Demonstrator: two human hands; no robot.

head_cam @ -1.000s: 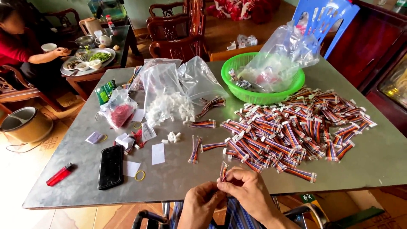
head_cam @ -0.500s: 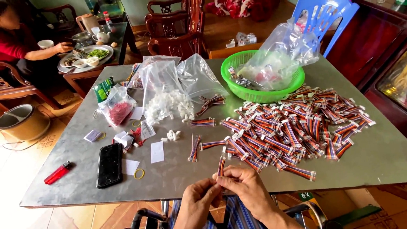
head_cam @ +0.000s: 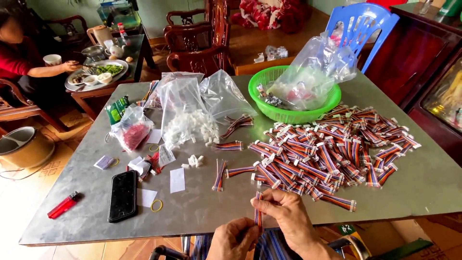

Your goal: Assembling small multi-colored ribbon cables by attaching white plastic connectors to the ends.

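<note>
Left of the green basket [head_cam: 288, 115], near the table's [head_cam: 423, 183] front edge, lie a red lighter [head_cam: 62, 205] and a black phone [head_cam: 122, 195]. Nearer the middle, below the basket at the front edge, the left hand [head_cam: 233, 238] and right hand [head_cam: 284, 216] both pinch one striped ribbon cable [head_cam: 258, 212], fingers closed on it. Its long axis stands nearly upright between them, the right hand higher. The heap of cables [head_cam: 327, 154] spreads just beyond, to the right.
</note>
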